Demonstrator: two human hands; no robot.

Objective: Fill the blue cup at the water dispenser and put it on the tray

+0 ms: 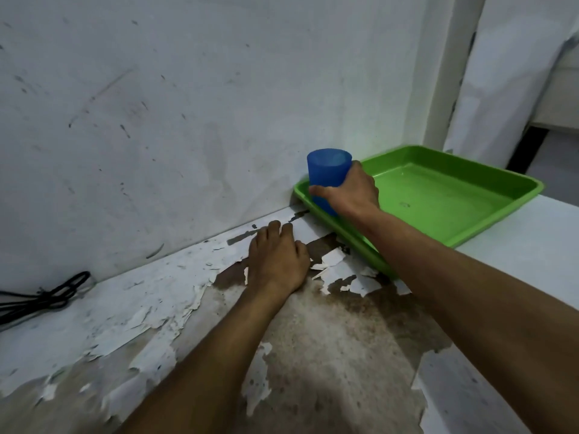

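Observation:
The blue cup point(328, 168) stands upright at the near-left corner of the green tray point(463, 214), close to the wall. My right hand point(352, 191) is wrapped around the cup's lower half, thumb on its left side; the cup's base is hidden behind my fingers. My left hand point(277, 258) rests palm down on the worn counter just left of the tray, fingers loosely curled and holding nothing. The water dispenser is not in view.
The counter point(150, 311) has peeling white laminate with brown board exposed. A black cable point(47, 297) lies coiled at the far left by the wall. A white wall rises right behind the tray. A doorway opening shows at the far right.

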